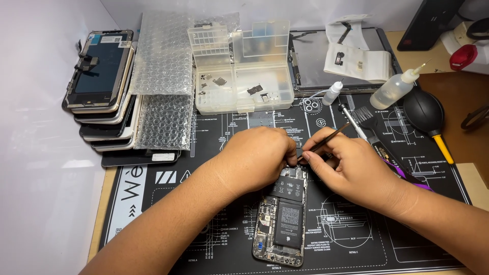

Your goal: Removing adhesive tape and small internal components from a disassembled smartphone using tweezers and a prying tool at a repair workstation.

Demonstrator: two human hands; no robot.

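Observation:
An opened phone [282,216] lies on a black repair mat [346,239], its black battery and circuit boards showing. My left hand [257,158] rests over the phone's top end, fingers curled down onto it. My right hand [351,168] grips thin tweezers [328,140], and their tip meets the phone's top edge between my two hands. What the tip touches is hidden by my fingers.
A stack of phone screens [102,86] and bubble wrap [163,76] sit at the back left. A clear parts box [242,71] stands behind the mat, beside a tablet shell [316,61]. Squeeze bottles [395,89], a black air blower [425,112] and a brush [364,119] lie on the right.

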